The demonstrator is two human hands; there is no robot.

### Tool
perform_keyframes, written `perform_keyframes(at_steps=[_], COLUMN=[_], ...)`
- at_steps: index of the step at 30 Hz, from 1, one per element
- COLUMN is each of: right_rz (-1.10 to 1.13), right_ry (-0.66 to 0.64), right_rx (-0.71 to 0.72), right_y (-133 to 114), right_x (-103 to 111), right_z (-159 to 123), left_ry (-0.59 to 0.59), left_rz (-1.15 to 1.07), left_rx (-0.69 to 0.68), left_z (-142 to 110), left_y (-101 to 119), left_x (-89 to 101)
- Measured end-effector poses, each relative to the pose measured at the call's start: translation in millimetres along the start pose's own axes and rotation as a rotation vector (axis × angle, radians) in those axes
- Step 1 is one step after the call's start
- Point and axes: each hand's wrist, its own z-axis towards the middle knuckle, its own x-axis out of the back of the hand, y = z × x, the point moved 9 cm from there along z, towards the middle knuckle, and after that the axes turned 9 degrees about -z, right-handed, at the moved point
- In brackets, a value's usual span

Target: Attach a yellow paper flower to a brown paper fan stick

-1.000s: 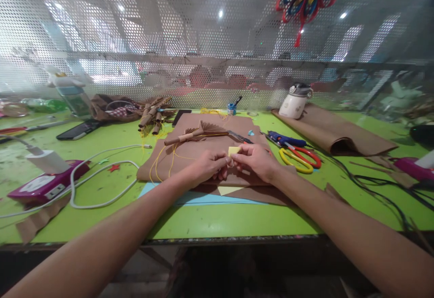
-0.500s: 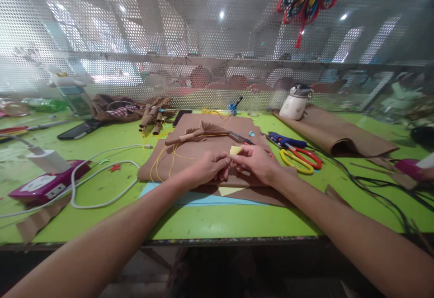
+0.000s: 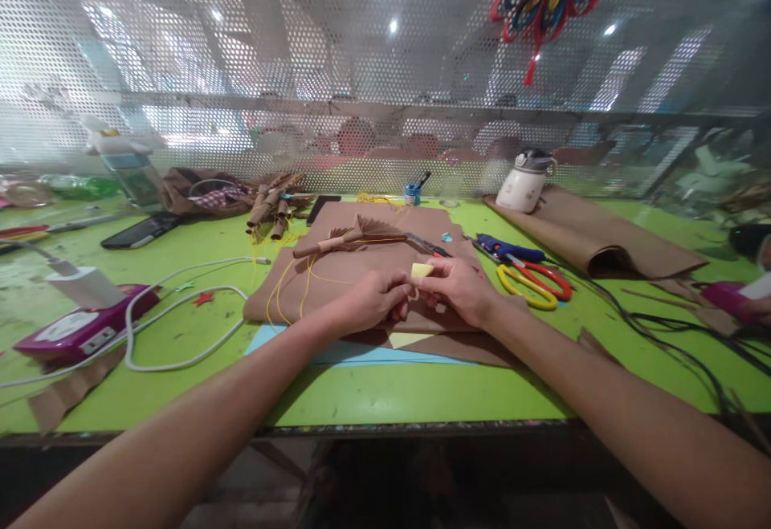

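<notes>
Between the thumb and fingers of my right hand (image 3: 456, 291) is a small folded piece of yellow paper (image 3: 422, 270). My left hand (image 3: 379, 298) is closed right beside it, its fingertips close to the paper's lower end; whether it pinches the paper too is hidden. Both hands hover over a stack of brown paper (image 3: 337, 296). Just beyond them lies a rolled brown paper piece with a pleated fan (image 3: 352, 238), yellow thread (image 3: 280, 292) trailing from it. A flat yellow sheet (image 3: 409, 339) and blue paper (image 3: 349, 355) stick out below the stack.
To the right lie scissors with red and yellow handles (image 3: 530, 284), a blue glue gun (image 3: 509, 247) and a white bottle (image 3: 523, 184). On the left are a purple power strip (image 3: 90, 327), a white cable (image 3: 181, 366), a phone (image 3: 141, 229) and rolled paper sticks (image 3: 271, 204).
My left hand has shifted slightly from the yellow paper, and the paper has turned a little in my right fingers. The things on the table have stayed put.
</notes>
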Motion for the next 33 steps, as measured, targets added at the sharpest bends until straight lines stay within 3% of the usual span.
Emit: perform_keyframes(at_steps=[7,13,20,24,33], right_rz=[-0.101,-0.171,-0.021,-0.039,-0.181], right_ry=[0.028,0.066,-0.032,-0.03,0.078], right_rx=[0.06,0.08,0.022,-0.001,0.047], right_y=[-1.7,-1.7,-3.2,-1.8,-1.7], right_x=[8.4,8.2,-0.8,2.4,11.4], right_z=[1.5,0.5,-0.9,-1.0,-0.4], left_ry=[-0.041,0.026,-0.043,-0.021,0.047], left_rz=[-0.098,-0.1,-0.259,-0.259,-0.21], left_rx=[0.031,0.014,0.003,0.044,0.066], left_z=[0.3,0.4,-1.4,-2.5,-1.0], left_y=[-4.6,-3.1,-0.6,-3.7,-7.3], left_x=[-1.7,2.5,-0.5,0.3,3.9])
